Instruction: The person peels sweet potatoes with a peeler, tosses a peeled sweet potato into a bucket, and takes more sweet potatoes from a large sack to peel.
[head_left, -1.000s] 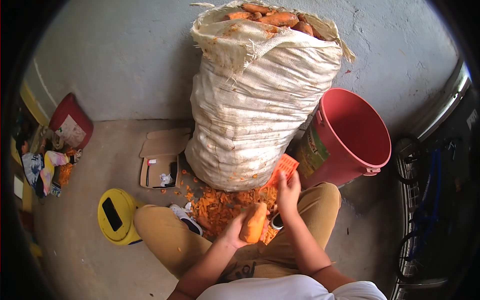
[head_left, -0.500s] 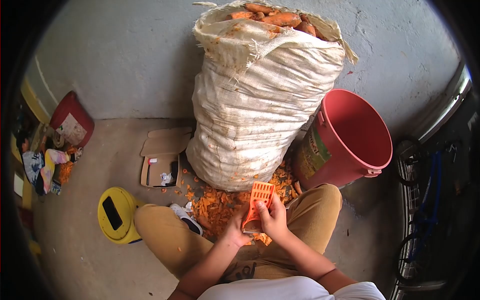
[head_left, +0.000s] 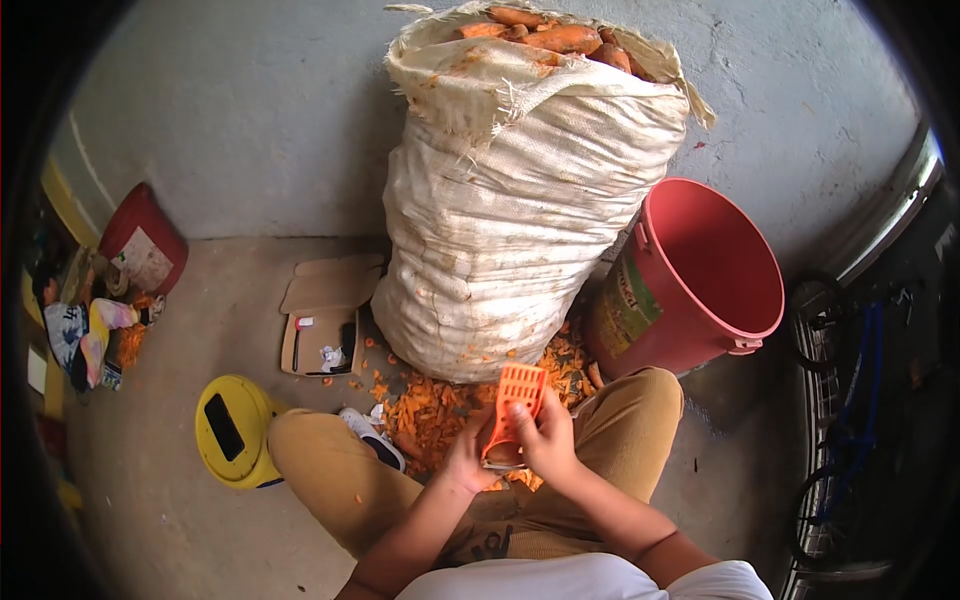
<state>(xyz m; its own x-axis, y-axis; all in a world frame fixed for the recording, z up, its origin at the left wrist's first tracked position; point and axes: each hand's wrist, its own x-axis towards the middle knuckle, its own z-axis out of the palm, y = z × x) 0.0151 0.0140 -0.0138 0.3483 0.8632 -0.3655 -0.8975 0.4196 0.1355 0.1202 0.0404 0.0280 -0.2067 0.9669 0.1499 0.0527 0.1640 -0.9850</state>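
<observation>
Between my knees I hold an orange plastic peeler [head_left: 523, 381] with rows of slots at its far end and a yoke with a thin edge at its near end. My right hand [head_left: 549, 440] grips it from the right, thumb pressed on its face. Around its left side curls my left hand [head_left: 468, 457]; its fingers are partly hidden behind the peeler. Below and beyond my hands, orange peelings [head_left: 430, 418] cover the floor up to the foot of a tall white woven sack [head_left: 500, 220]. Carrots [head_left: 562, 40] fill the sack's mouth.
A red bucket [head_left: 620, 310] stands right of the sack. To the left lie an open cardboard box [head_left: 318, 362] with small items and a yellow container [head_left: 262, 432] with a dark phone on its lid. A bicycle [head_left: 862, 400] is at far right, a red tub [head_left: 145, 240] at far left.
The peeler has tilted slightly and shifted a little left in my hands. Both hands have moved only slightly; everything around them stays put.
</observation>
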